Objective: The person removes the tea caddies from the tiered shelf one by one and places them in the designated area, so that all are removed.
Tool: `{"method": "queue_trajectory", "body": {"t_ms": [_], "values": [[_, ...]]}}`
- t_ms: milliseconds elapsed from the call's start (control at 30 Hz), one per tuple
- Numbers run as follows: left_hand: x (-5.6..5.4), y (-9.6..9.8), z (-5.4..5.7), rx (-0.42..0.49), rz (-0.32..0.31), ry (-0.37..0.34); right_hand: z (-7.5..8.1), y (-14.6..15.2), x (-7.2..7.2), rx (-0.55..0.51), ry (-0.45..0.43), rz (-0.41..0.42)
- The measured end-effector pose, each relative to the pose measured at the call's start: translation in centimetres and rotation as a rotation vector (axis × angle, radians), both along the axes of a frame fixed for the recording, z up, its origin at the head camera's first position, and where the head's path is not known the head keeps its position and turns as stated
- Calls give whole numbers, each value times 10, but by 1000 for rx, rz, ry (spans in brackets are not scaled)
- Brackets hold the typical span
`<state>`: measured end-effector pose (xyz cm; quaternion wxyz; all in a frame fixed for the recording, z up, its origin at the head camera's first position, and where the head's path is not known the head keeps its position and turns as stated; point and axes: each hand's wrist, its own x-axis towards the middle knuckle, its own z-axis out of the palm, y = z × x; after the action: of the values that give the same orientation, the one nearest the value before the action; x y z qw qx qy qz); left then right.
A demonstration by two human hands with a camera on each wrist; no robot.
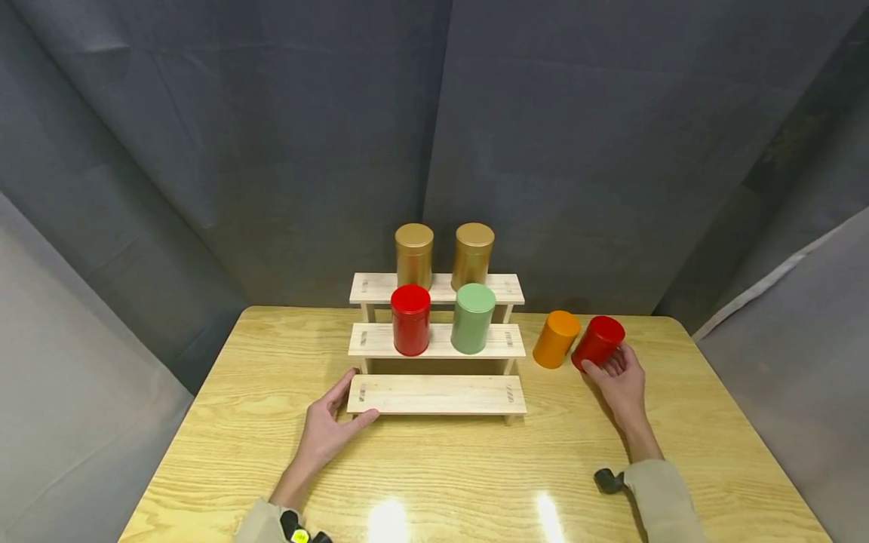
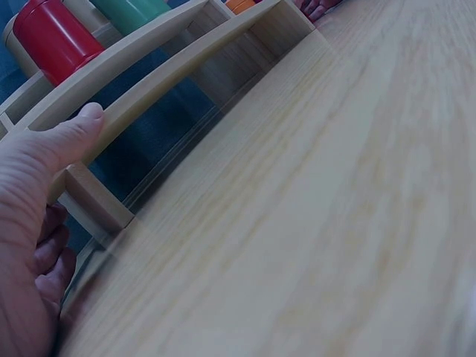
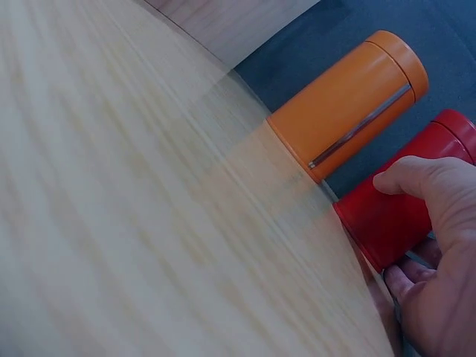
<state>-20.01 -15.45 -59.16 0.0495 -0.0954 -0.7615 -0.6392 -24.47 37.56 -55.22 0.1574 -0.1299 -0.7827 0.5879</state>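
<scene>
At the right, my right hand [image 1: 622, 383] grips a red canister [image 1: 598, 343], its thumb across the near side and fingers around the other side. In the right wrist view the base of that red canister [image 3: 390, 212] is at the tabletop. Just left of it stands an orange canister [image 1: 557, 339]. My left hand [image 1: 327, 427] holds the left end of the bottom step of a three-step wooden rack [image 1: 434, 394]. Seen from the left wrist, the thumb [image 2: 78, 134] lies on the board's front edge and the fingers curl below, beside the leg.
Two gold canisters [image 1: 414, 260] stand on the top step. On the middle step are another red canister [image 1: 410, 324] and a green canister [image 1: 473, 320]. Grey curtains [image 1: 305, 151] hang behind and beside the wooden table [image 1: 475, 475].
</scene>
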Motion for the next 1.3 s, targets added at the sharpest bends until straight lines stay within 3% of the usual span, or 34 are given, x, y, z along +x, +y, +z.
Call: {"method": "queue_trajectory", "body": {"t_ms": [333,433,733,967,1300], "values": [[-1,1,0,-24,8,-1,-13,10,-7,10,27,-38],[0,0,-1,-31,11,-5,-6,10,-6,-15,34,-58],[0,-1,0,-28,11,-24,38,-3,6,-119,78,-54],[1,-2,0,-25,9,-29,46,-6,11,-69,131,-19],[1,-1,1,-40,11,-12,36,-2,0,35,269,-90]]}}
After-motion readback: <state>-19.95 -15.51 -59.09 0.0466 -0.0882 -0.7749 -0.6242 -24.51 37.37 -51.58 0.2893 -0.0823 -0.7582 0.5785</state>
